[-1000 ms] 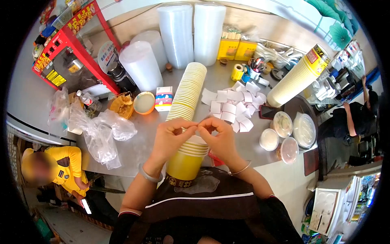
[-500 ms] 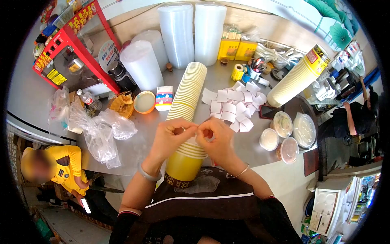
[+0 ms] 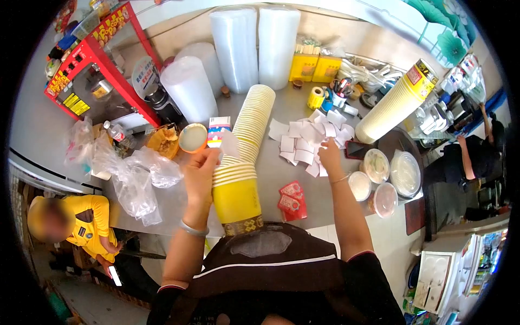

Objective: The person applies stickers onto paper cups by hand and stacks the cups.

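Observation:
My left hand (image 3: 200,176) pinches a white paper slip (image 3: 231,145) between thumb and fingers, beside a long stack of nested paper cups (image 3: 253,130). The stack leans away from me across the counter, with its yellow, dark-banded end cup (image 3: 237,200) towards my apron. My right hand (image 3: 329,155) is at the near right side of a loose pile of white slips (image 3: 303,143). Its fingers are bunched and touch the pile; what they hold, if anything, cannot be made out. Red packets (image 3: 292,200) lie between the cup stack and my right forearm.
Another cup stack (image 3: 398,100) leans at the right, behind several lidded tubs (image 3: 376,165). Tall stacks of clear lids (image 3: 234,51) stand at the back. Plastic bags (image 3: 132,184) and an orange-rimmed bowl (image 3: 193,137) are left. A person in yellow (image 3: 89,216) sits by the counter.
My hands have parted from above the cups. The left moved left with a slip; the right went up and right to the pile. The stack's near end shifted left, uncovering the red packets.

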Motion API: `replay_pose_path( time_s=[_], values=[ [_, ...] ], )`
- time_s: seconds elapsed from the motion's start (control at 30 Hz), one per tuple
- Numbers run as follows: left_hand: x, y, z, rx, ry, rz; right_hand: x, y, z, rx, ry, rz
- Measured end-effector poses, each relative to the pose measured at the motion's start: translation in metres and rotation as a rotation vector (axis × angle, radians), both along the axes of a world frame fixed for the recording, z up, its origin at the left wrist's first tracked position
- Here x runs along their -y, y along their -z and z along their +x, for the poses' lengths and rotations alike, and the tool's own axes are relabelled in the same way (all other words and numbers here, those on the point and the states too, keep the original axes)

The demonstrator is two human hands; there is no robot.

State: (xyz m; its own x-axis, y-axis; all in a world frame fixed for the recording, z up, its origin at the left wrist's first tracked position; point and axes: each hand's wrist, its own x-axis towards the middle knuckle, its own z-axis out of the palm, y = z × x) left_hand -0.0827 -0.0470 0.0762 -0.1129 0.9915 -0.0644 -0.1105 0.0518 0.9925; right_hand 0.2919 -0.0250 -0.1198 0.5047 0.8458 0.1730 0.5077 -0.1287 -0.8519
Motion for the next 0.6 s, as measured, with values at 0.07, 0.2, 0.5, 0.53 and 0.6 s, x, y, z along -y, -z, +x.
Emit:
replay_pose_path(
  time_s=[0.07, 0.2, 0.5, 0.53, 0.6],
  values=[
    [0.002, 0.001, 0.011, -0.159, -0.04, 0.142, 0.014, -0.063, -0.059, -0.057, 0.006, 0.286],
    [0.014, 0.001, 0.036, -0.602, -0.017, 0.47, 0.054, -0.183, -0.161, -0.709, -0.354, -0.123],
    [0.004, 0.019, 0.042, -0.482, -0.062, 0.221, 0.056, -0.184, -0.154, -0.585, -0.369, 0.225],
    [-0.001, 0.03, 0.033, -0.485, 0.072, 0.062, 0.065, -0.19, -0.147, -0.646, -0.454, 0.077],
    [-0.01, 0.052, 0.017, -0.468, 0.337, -0.25, 0.091, -0.208, -0.141, -0.75, -0.621, -0.222]
  ],
)
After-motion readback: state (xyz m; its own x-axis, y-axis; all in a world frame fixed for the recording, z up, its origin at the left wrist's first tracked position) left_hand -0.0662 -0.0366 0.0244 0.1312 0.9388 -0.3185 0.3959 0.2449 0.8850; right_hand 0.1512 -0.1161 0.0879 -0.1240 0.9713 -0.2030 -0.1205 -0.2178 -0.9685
